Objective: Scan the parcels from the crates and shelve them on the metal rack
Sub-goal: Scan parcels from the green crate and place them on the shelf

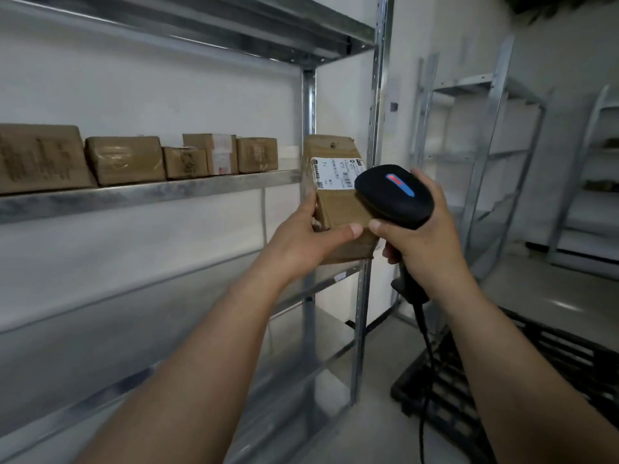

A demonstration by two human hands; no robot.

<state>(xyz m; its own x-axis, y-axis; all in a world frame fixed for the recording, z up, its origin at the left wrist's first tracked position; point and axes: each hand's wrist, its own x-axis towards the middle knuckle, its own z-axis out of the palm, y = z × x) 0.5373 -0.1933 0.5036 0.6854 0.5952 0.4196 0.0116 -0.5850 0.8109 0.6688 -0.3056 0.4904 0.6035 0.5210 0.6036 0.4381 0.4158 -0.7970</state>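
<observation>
Galv. steel rack [150, 195] is filling the left side, w/ dull grey flat shelves and perforated upright posts. A second rack [475, 145] of the same metal is standing further back at right, blurred. A black slatted plastic crate [502, 380] is sitting on the floor, btm right. Five brown cardboard boxes [124, 159], taped, are lining the middle shelf's front edge toward its right end. The parcel [338, 209], a brown cardboard block, is hanging in the air off that shelf's right end. The left hand [311, 239] is gripping its lower left edge, thumb across the front. The right hand [422, 242] is wrapping round the handle of a rounded matte black scanner [395, 195], its head overlapping the parcel's white printed label [335, 172]. A thin black cable [423, 329] is trailing down toward the crate.
</observation>
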